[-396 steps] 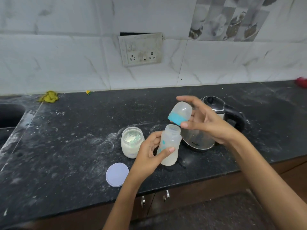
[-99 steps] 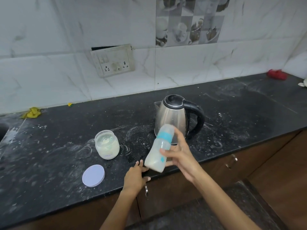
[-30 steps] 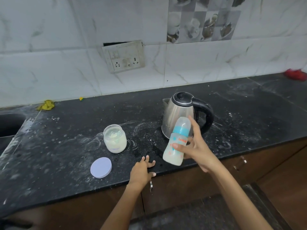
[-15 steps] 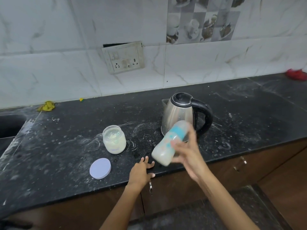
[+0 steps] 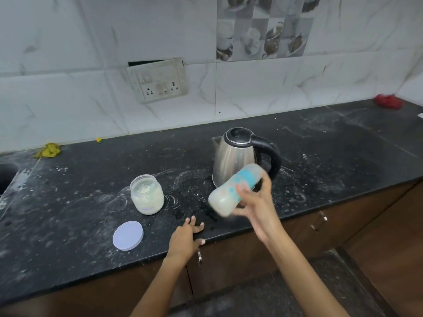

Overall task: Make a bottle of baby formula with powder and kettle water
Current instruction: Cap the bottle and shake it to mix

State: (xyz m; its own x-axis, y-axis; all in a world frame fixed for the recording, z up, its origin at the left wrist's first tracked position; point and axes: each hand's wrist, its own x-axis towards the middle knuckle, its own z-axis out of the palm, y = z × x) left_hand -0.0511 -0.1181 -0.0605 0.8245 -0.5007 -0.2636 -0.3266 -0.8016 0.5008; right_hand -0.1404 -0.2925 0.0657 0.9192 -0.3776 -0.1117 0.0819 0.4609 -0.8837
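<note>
I see the right hand (image 5: 254,202) wrapped around the capped bottle (image 5: 233,191), held above the counter edge in front of the kettle (image 5: 235,160). Long axis tilted, cap up-right, base down-left toward the powder jar (image 5: 147,194). Left hand (image 5: 186,236) flat and empty on the counter (image 5: 68,225), nearer the jar lid (image 5: 128,235).

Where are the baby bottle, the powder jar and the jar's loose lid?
baby bottle (image 5: 231,193), head view, on its milky body left of the fingers.
powder jar (image 5: 147,197), head view, on its front wall.
lid (image 5: 128,235), head view, on its flat top.
</note>
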